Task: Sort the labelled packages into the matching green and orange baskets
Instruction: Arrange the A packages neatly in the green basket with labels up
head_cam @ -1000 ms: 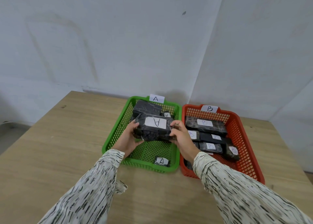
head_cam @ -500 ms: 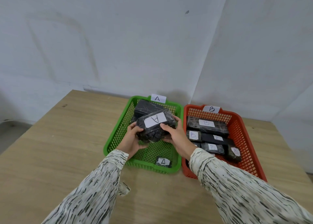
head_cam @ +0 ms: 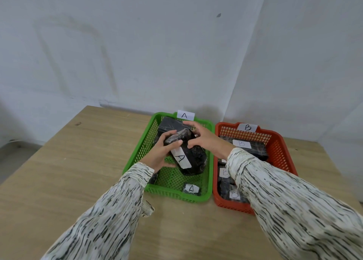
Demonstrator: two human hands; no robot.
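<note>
Black plastic-wrapped package [head_cam: 191, 157], white label marked A facing up, tilted over the middle of the green basket [head_cam: 137, 157], long axis running near to far. Left hand [head_cam: 164, 151] clasped around the far left end of that package, thumb across the top, fingers curled underneath. Right hand [head_cam: 206, 140] spread over the far right side, fingers splayed and apparently only touching the wrap; whether any real grip there, cannot tell. Patterned white-and-dark sleeves [head_cam: 284, 206] reaching in from the near edge on both sides.

Green basket on the wooden table [head_cam: 68, 171], left of the orange basket [head_cam: 282, 151], the two just beside each other. White card marked A [head_cam: 185, 115] standing at the far rim of the green one; white card marked B [head_cam: 247, 127] at the far rim of the orange one. Inside the green basket, a larger black package [head_cam: 169, 125] at the far end, partly hidden behind the hands, and a small black package labelled A [head_cam: 191, 189] lying flat in the near right corner. Another dark piece just visible under the left wrist at the near left, too hidden to name.

Inside the orange basket, a long black package labelled B [head_cam: 253, 147] across the far half, and further black packages with B labels [head_cam: 234, 195] toward the near end, largely covered by the right sleeve.

Pale painted walls [head_cam: 137, 53] meeting in a corner behind the baskets.
</note>
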